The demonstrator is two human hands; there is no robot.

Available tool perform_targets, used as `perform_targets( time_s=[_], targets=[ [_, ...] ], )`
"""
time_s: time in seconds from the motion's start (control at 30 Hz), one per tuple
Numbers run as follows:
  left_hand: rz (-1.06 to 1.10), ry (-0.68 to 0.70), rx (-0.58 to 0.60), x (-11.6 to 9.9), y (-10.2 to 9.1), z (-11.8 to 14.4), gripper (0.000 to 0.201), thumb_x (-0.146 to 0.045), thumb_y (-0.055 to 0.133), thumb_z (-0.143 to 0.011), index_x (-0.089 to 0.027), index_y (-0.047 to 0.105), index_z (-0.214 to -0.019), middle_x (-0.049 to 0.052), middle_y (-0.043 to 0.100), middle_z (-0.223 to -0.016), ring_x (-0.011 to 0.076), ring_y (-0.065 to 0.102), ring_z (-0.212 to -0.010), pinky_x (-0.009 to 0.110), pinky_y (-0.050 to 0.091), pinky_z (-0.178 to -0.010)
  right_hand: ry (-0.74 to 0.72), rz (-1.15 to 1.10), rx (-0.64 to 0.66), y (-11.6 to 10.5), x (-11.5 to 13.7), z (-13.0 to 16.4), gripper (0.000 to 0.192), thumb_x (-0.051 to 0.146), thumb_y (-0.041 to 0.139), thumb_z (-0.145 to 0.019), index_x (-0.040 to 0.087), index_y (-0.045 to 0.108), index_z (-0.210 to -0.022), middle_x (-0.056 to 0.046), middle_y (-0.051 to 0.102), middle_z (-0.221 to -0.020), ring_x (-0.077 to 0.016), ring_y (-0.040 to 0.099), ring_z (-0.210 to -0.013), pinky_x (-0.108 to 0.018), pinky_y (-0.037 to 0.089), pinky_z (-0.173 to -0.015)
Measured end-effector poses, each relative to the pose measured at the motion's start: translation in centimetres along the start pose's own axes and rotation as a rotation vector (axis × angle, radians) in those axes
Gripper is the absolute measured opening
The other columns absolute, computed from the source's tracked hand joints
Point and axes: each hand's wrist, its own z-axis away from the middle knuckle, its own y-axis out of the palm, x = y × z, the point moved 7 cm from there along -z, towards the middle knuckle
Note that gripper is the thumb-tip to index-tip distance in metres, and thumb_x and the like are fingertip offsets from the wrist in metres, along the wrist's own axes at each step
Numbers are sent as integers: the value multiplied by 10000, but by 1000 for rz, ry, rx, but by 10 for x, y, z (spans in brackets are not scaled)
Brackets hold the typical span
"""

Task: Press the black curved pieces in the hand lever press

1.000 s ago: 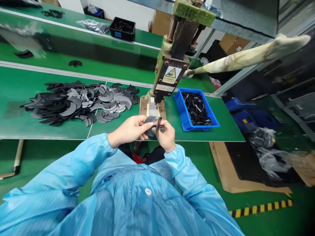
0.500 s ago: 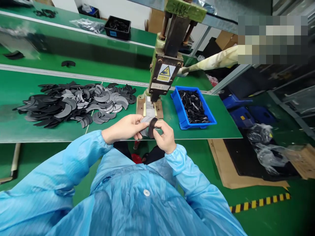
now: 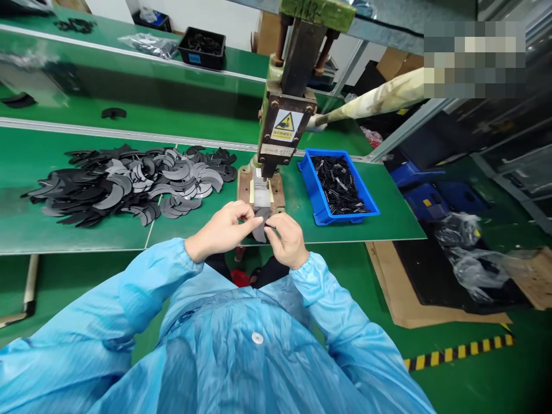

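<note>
**Curved piece held at the bench's near edge, below the press**

While both hands meet just over the near edge of the green bench (image 3: 302, 224), I see the left hand (image 3: 222, 230) and the right hand (image 3: 284, 240) pinched together on one dark curved piece (image 3: 260, 227). The fingers of each hand are closed lightly around it, thumbs and forefingers doing the gripping; neither palm is open. The piece sits between the hands, in the air, just short of the brown base plate (image 3: 261, 192) of the hand press (image 3: 282, 123), and is not yet on that plate.

As I judge it, the work is far from finished: a large heap of curved pieces (image 3: 129, 181) lies spread over the bench's left half, reaching toward its far edge. The blue bin (image 3: 338, 187), near the bench's right end, holds a shallow layer of small black parts. I cannot tell whether anything sits under the press head.
</note>
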Motion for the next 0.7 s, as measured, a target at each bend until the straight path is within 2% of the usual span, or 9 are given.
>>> perform_targets(
  time_s=[0.07, 0.17, 0.2, 0.27, 0.33, 0.4, 0.5, 0.6, 0.7],
  targets=[
    [132, -69, 2, 7, 4, -2, 408, -540, 718, -954, -213, 598, -742, 16, 585, -816, 183, 536, -802, 313, 424, -745, 13, -7, -32, -3, 1, 3, 145, 312, 593, -1016, 258, 703, -1092, -81, 748, -1016, -220, 688, -956, -437, 589, -876],
    [338, -136, -60, 12, 6, -2, 406, -561, 825, -875, -210, 622, -883, 4, 622, -884, 150, 557, -805, 272, 450, -731, 34, -29, -79, -6, 1, 4, 177, 304, 580, -1024, 262, 708, -1138, -88, 766, -1080, -228, 720, -1027, -452, 608, -927],
    [403, -154, -46, 13, 8, -2, 437, -582, 841, -859, -208, 626, -927, 2, 631, -892, 141, 566, -792, 261, 464, -717, 38, -39, -83, -6, 1, 3, 181, 303, 580, -1025, 263, 711, -1145, -88, 770, -1089, -228, 728, -1042, -451, 614, -935],
    [493, -187, 67, 14, 15, -3, 502, -654, 820, -860, -195, 631, -938, -9, 620, -829, 117, 554, -697, 242, 462, -637, 44, -56, -65, -6, -3, 1, 189, 313, 603, -1018, 268, 719, -1160, -83, 780, -1105, -226, 742, -1058, -444, 627, -947],
    [512, -215, 158, 20, 12, -5, 549, -710, 781, -875, -182, 632, -876, -24, 587, -728, 96, 513, -590, 224, 427, -550, 65, -55, -50, -7, -13, -1, 240, 334, 643, -1001, 276, 714, -1222, -85, 783, -1165, -232, 745, -1115, -449, 630, -995],
    [482, -240, 92, 36, -11, -15, 554, -702, 790, -877, -177, 622, -829, -26, 587, -676, 88, 515, -547, 209, 421, -516, 127, -27, -82, -14, -34, 0, 314, 356, 650, -1001, 271, 685, -1301, -103, 766, -1240, -244, 730, -1185, -475, 617, -1058],
    [432, -340, -142, 77, -66, -41, 480, -586, 827, -904, -178, 596, -799, -12, 615, -640, 88, 547, -521, 192, 441, -502, 268, 43, -190, -29, -79, 9, 330, 389, 594, -1033, 231, 652, -1317, -142, 740, -1254, -254, 721, -1179, -513, 607, -1072],
    [450, -547, -332, 124, -117, -81, 314, -347, 804, -972, -175, 580, -835, 1, 628, -629, 92, 564, -511, 191, 465, -511, 381, 106, -244, -33, -119, 21, 336, 438, 571, -1038, 202, 650, -1265, -161, 741, -1202, -265, 730, -1121, -532, 621, -1036],
    [433, -649, -451, 146, -152, -132, 237, -204, 701, -1034, -165, 567, -843, 1, 604, -602, 85, 534, -498, 194, 447, -511, 427, 141, -227, -27, -140, 26, 330, 459, 589, -1023, 211, 661, -1228, -151, 755, -1181, -274, 737, -1103, -541, 625, -1034]
  ],
)
